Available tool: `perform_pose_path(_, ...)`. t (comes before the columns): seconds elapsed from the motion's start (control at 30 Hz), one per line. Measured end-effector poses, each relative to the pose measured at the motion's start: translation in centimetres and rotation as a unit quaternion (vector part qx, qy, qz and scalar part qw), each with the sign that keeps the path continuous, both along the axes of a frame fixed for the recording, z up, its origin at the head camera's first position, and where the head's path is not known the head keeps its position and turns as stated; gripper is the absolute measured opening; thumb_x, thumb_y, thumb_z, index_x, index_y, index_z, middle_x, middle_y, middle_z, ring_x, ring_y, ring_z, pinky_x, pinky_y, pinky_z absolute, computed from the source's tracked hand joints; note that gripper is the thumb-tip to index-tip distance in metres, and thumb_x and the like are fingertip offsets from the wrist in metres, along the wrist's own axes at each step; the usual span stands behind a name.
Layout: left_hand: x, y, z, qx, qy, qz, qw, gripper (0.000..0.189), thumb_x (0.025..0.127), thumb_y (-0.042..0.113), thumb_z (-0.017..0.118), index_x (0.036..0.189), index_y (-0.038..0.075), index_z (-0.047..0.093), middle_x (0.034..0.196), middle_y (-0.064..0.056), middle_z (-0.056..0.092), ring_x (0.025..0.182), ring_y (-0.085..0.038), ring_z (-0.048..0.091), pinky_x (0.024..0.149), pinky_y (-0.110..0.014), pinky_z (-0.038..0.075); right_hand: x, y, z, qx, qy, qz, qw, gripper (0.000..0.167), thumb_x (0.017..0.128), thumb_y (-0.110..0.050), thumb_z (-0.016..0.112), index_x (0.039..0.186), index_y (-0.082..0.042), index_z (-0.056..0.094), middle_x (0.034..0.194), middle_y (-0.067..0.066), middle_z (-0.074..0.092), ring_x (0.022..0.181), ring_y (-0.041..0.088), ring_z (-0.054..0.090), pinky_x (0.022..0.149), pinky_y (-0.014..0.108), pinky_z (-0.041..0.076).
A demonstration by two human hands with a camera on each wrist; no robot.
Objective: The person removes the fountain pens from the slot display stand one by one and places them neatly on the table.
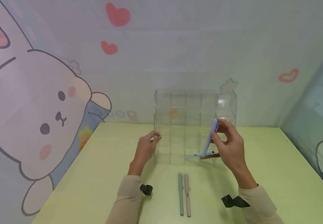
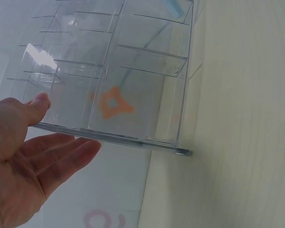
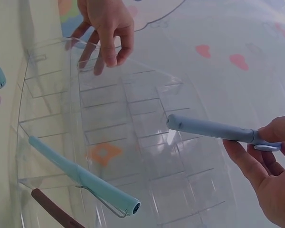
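Note:
A clear plastic rack [image 1: 177,137] with rows of small compartments stands upright on the table. My left hand [image 1: 145,148] holds its left side wall, thumb [image 2: 38,105] and fingers on opposite sides of that wall. In my right hand [image 1: 231,147], thumb and fingertips pinch a lavender-blue pen [image 1: 210,138] near its clip end. The pen slants in front of the rack's right part, its other end towards the rack. Lower down, a light blue pen [image 3: 80,173] and a brown pen [image 3: 54,209] lie in the rack, their ends sticking out.
A green pen [image 1: 180,194] and a pinkish-beige pen [image 1: 187,195] lie side by side on the pale yellow table [image 1: 100,180], in front of the rack. Behind stands a backdrop [image 1: 195,56] printed with a rabbit and hearts.

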State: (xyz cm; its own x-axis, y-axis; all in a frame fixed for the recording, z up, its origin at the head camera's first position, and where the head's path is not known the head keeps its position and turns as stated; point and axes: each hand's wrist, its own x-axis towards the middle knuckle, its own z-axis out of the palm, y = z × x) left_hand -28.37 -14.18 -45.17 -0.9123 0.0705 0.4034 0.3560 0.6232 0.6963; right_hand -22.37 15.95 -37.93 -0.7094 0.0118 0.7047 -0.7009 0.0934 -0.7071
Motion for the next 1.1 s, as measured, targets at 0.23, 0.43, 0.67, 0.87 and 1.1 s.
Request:
perform_pose_path(0.23, -0.4, 0.3, 0.1, -0.001, 0.006, 0.007, 1.0000, 0.017, 0.102, 0.026, 0.061, 0.108, 0.013, 0.069, 0.051, -0.004, 0.056, 0.080, -0.032, 0.074, 0.040, -0.023, 0.026, -0.6, 0.6, 0.3, 0.006, -0.008, 0.014, 0.9999, 0.053, 0.090, 0.021, 0.058, 0.140, 0.007, 0.049, 0.111, 0.015, 0.055, 0.096, 0.016, 0.060, 0.068, 0.027, 0.057)
perform_pose_path(0.43, -0.9, 0.6, 0.2, 0.006, 0.015, 0.015, 0.9998, 0.013, 0.101, 0.025, 0.062, 0.107, 0.015, 0.069, 0.045, 0.000, 0.048, 0.073, -0.033, 0.072, 0.039, -0.022, 0.024, -1.7, 1.1, 0.5, 0.032, -0.029, 0.025, 0.9988, 0.055, 0.092, 0.020, 0.056, 0.143, 0.004, 0.046, 0.112, 0.014, 0.052, 0.098, 0.014, 0.059, 0.070, 0.027, 0.057)
perform_pose_path(0.67, -1.4, 1.1, 0.1, 0.006, 0.011, 0.018, 0.9998, 0.012, 0.101, 0.024, 0.062, 0.106, 0.015, 0.069, 0.040, 0.006, 0.040, 0.089, -0.034, 0.073, 0.039, -0.021, 0.023, -2.3, 1.7, 0.9, 0.055, -0.043, 0.039, 0.9968, 0.054, 0.092, 0.023, 0.051, 0.142, 0.008, 0.038, 0.117, 0.013, 0.048, 0.098, 0.013, 0.056, 0.070, 0.027, 0.057)
perform_pose_path(0.87, -0.9, 1.1, 0.3, 0.008, 0.023, 0.016, 0.9996, 0.013, 0.101, 0.026, 0.062, 0.106, 0.015, 0.069, 0.044, 0.006, 0.044, 0.091, -0.034, 0.073, 0.039, -0.022, 0.023, -1.8, 1.8, 1.2, 0.053, -0.049, 0.045, 0.9964, 0.051, 0.091, 0.025, 0.050, 0.138, 0.013, 0.035, 0.116, 0.015, 0.047, 0.096, 0.014, 0.056, 0.069, 0.026, 0.057)
perform_pose_path(1.1, -0.7, 0.7, 0.0, 0.007, 0.015, 0.012, 0.9998, 0.014, 0.101, 0.025, 0.062, 0.107, 0.014, 0.069, 0.042, 0.005, 0.042, 0.093, -0.034, 0.073, 0.039, -0.021, 0.023, -1.5, 1.4, 1.0, 0.064, -0.080, 0.046, 0.9937, 0.049, 0.094, 0.019, 0.051, 0.139, 0.004, 0.041, 0.118, 0.014, 0.046, 0.094, 0.013, 0.058, 0.066, 0.032, 0.058)
